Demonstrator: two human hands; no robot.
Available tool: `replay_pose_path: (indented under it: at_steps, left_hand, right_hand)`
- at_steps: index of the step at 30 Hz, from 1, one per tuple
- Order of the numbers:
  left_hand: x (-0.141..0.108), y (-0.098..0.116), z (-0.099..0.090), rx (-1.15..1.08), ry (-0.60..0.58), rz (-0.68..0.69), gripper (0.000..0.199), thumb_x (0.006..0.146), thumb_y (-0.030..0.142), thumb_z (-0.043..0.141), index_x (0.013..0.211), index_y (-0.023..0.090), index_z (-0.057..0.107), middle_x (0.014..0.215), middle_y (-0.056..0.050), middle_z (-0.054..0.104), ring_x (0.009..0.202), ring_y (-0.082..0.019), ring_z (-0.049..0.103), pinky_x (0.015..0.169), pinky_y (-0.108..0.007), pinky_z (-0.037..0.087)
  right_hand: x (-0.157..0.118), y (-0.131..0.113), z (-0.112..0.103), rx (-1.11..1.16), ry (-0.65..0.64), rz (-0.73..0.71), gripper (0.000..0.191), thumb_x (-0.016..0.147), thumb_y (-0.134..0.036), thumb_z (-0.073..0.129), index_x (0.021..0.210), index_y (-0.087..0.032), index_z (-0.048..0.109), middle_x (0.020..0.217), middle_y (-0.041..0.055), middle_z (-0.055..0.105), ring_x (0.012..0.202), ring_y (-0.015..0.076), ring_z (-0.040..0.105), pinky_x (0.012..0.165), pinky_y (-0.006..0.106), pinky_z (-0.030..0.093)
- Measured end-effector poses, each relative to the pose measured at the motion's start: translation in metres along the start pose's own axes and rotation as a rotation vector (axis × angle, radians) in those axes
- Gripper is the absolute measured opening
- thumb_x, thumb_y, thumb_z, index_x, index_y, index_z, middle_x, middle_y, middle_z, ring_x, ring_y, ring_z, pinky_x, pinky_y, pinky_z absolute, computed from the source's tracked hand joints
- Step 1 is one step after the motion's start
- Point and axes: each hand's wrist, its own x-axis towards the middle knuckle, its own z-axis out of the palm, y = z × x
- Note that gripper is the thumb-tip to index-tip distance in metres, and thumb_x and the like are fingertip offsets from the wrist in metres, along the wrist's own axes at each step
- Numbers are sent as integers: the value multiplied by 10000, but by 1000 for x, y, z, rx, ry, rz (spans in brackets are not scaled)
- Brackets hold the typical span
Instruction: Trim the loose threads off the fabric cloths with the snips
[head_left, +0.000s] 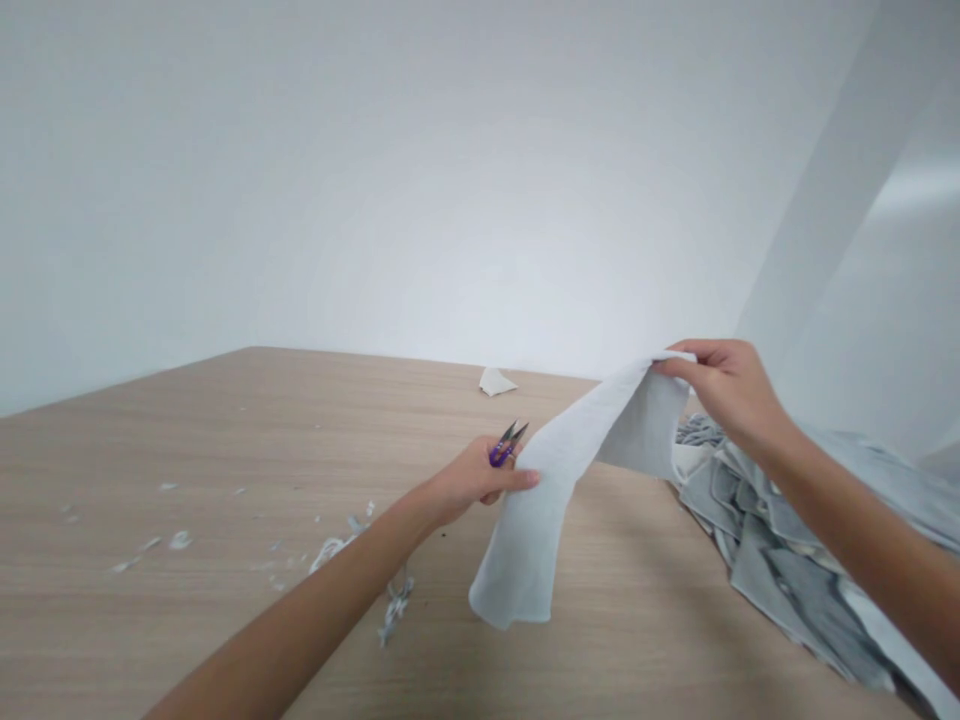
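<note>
A long white cloth strip (536,530) hangs between my two hands above the wooden table. My left hand (480,475) pinches the cloth's left edge between thumb and fingers. It also holds small purple thread snips (501,452), whose blades point up and stand apart. Higher up at the right, my right hand (724,380) pinches the cloth's upper end, where a flap folds over and hangs down behind. The cloth's lower end dangles free, close above the table.
A heap of grey and white cloth pieces (750,510) lies at the right. White scraps and thread bits (397,605) are scattered on the table (225,430) at the left. A small white piece (495,381) lies near the back wall.
</note>
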Motion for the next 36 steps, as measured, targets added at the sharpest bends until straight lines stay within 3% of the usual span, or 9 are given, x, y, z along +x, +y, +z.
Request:
replay_pose_path:
  at_steps: [5,11,16,19,25,30,34,36]
  left_hand:
    - [6,28,-25,343,180,74,481,615,476,830,618,202,435,579,76,341,550,-92,303,521,-241,196]
    - [16,51,-50,624,165,115,421,608,440,784,552,198,444,543,66,381,547,-107,336,534,-252,195]
    - [12,58,-54,720,166,110,329,696,476,689,646,187,539,610,43,452,589,-135,427,545,-245,260]
    - [13,60,-54,752,156,117,330,704,479,689,665,181,553,635,35,472,601,-138,440,549,-243,278]
    - [24,66,-61,738,21,143,356,684,485,727,820,165,651,722,15,557,674,-156,501,585,-236,338]
    - [28,74,-69,706,22,166,464,661,473,781,961,139,661,750,11,552,686,-140,494,600,-238,351]
    - [21,87,-70,674,74,170,519,640,458,819,1014,139,652,768,16,533,682,-122,468,612,-239,340]
    - [15,97,-69,685,79,155,489,616,435,842,952,135,651,733,33,482,656,-100,426,600,-230,303]
  right_hand:
    - [0,4,-13,-192,-6,8,195,738,-357,665,745,-193,771,620,-17,664,618,166,591,567,261,383]
    - [-4,5,-26,-406,-73,-29,244,754,-367,639,800,-183,793,632,7,691,596,166,580,556,266,381]
    - [-10,11,-36,-238,-91,56,265,703,-394,736,831,-169,795,695,27,726,610,168,596,546,258,399]
    - [-12,11,-43,-120,-40,159,314,634,-392,822,830,-149,786,690,27,717,585,147,580,535,249,397]
    - [-19,15,-58,23,128,269,325,586,-295,877,839,-122,772,720,59,734,584,143,585,550,272,444]
    - [-30,17,-75,170,190,281,340,602,-275,900,877,-115,779,802,107,751,626,164,633,586,332,475]
    - [-44,1,-89,211,259,243,329,589,-237,915,879,-140,792,820,93,754,647,162,654,620,373,501]
    - [-51,-10,-95,198,314,246,285,596,-209,916,846,-146,794,854,93,759,678,155,664,626,373,509]
